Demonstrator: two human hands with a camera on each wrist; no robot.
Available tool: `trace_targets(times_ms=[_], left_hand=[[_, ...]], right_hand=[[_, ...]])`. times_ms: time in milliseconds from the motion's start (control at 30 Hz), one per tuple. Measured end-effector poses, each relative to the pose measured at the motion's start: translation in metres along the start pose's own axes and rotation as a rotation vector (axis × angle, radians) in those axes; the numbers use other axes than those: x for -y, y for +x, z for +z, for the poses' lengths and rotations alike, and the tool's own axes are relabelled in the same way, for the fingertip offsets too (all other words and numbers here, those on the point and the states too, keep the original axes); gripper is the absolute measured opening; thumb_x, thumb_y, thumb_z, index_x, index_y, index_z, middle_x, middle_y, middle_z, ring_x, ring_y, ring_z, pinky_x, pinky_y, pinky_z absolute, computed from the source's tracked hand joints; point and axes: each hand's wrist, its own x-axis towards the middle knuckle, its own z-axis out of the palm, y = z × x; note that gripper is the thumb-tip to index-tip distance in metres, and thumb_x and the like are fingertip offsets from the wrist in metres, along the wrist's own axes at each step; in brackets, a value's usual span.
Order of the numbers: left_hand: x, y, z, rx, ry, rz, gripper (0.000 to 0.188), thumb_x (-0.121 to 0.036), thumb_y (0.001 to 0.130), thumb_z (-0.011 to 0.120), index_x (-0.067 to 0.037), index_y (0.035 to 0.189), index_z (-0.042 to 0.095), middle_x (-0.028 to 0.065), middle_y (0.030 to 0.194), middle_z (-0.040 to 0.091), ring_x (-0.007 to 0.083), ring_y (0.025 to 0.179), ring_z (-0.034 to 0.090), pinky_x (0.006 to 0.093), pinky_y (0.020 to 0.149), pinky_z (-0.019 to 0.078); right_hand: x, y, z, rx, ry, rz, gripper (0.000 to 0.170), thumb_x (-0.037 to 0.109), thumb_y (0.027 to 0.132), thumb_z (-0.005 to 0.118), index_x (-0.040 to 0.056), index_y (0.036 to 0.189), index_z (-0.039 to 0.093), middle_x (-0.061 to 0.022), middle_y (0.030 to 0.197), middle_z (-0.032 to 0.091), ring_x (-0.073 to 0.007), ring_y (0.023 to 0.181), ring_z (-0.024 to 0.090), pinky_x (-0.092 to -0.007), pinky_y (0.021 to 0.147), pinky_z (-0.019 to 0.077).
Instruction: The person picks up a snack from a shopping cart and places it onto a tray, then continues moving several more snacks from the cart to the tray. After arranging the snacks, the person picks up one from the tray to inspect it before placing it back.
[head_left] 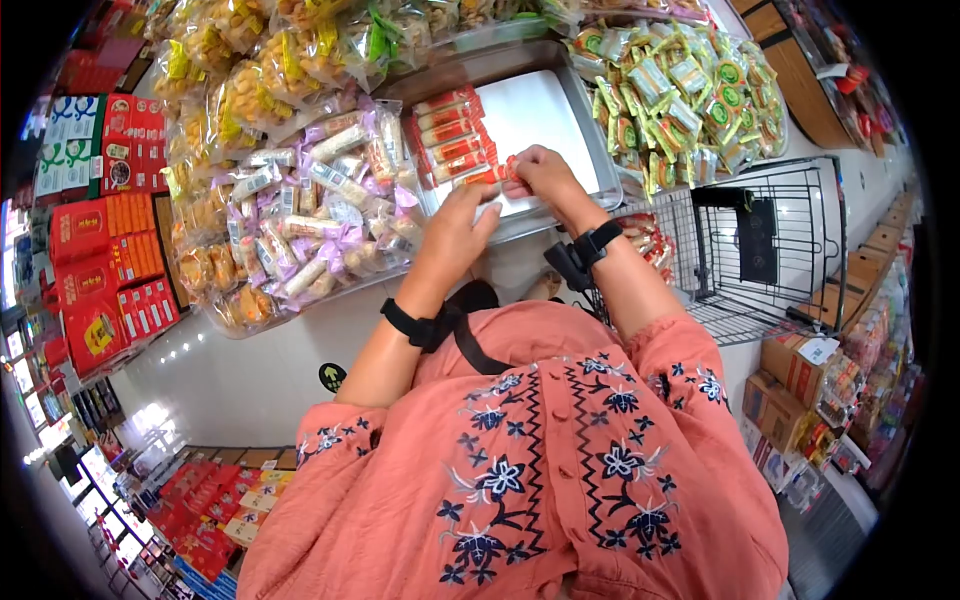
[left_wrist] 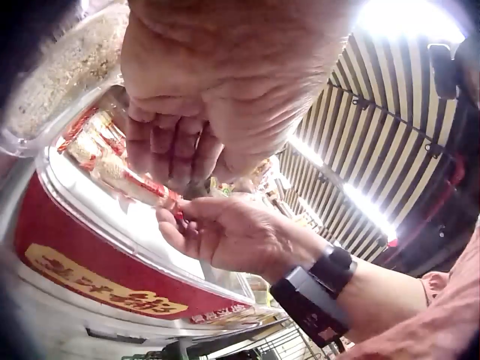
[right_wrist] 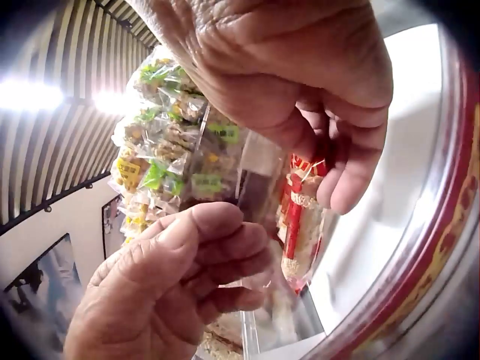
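Observation:
A row of snack bars in red-and-clear wrappers [head_left: 452,135] lies in a bin with a white base [head_left: 540,105]. My right hand [head_left: 548,178] pinches the twisted red end of the nearest snack bar [right_wrist: 294,225], at the front of that row. Sesame-like grains show through its clear wrapper. My left hand [head_left: 458,238] hovers close by at the other end of this bar, fingers loosely bent and thumb apart. In the right wrist view the left hand [right_wrist: 172,281] shows nothing between its fingers. The left wrist view has the right hand [left_wrist: 240,236] at the bar's end.
Purple-wrapped rolls [head_left: 310,200] are heaped left of the bin, and green-and-yellow packets [head_left: 680,100] to its right. Bagged yellow-labelled snacks [head_left: 240,90] lie behind. A wire shopping cart [head_left: 750,250] stands at my right. The bin has a raised clear rim [head_left: 600,150].

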Motion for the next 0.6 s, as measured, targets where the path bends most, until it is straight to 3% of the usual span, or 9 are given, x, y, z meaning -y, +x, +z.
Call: trace_targets(times_ms=[267, 467, 567, 600], left_hand=[[0.028, -0.008, 0.005, 0.083, 0.097, -0.050, 0.036, -0.023, 0.094, 0.061, 0.003, 0.120, 0.059, 0.0217, 0.116, 0.062, 0.0384, 0.107, 0.060, 0.0408, 0.092, 0.0475], [0.029, -0.001, 0.011, 0.095, 0.177, -0.051, 0.044, -0.024, 0.093, 0.061, 0.006, 0.125, 0.055, 0.0248, 0.123, 0.058, 0.0394, 0.115, 0.057, 0.0423, 0.098, 0.0451], [0.032, 0.000, 0.016, 0.115, 0.209, -0.040, 0.045, -0.022, 0.092, 0.061, 0.008, 0.126, 0.054, 0.0259, 0.123, 0.058, 0.0400, 0.116, 0.056, 0.0427, 0.099, 0.0447], [0.029, 0.000, 0.017, 0.118, 0.200, -0.044, 0.045, -0.022, 0.092, 0.061, 0.008, 0.126, 0.054, 0.0262, 0.122, 0.058, 0.0403, 0.116, 0.056, 0.0428, 0.099, 0.0448]], right_hand=[[-0.023, 0.019, 0.016, 0.025, 0.006, 0.020, 0.012, 0.003, 0.096, 0.053, -0.0053, 0.104, 0.053, -0.0161, 0.092, 0.066, -0.0246, 0.080, 0.071, -0.0329, 0.070, 0.0622], [-0.022, 0.024, 0.023, -0.028, -0.136, -0.022, 0.013, 0.004, 0.092, 0.053, -0.0023, 0.103, 0.057, -0.0099, 0.083, 0.064, -0.0156, 0.067, 0.065, -0.0287, 0.056, 0.0559], [-0.016, 0.022, 0.024, -0.100, -0.378, 0.000, 0.013, 0.011, 0.090, 0.060, 0.0019, 0.099, 0.063, -0.0131, 0.086, 0.070, -0.0228, 0.072, 0.069, -0.0332, 0.062, 0.0549], [-0.023, 0.027, 0.022, -0.124, -0.433, -0.070, 0.015, 0.012, 0.088, 0.061, 0.0021, 0.099, 0.064, -0.0146, 0.086, 0.070, -0.0256, 0.075, 0.069, -0.0349, 0.066, 0.0549]])
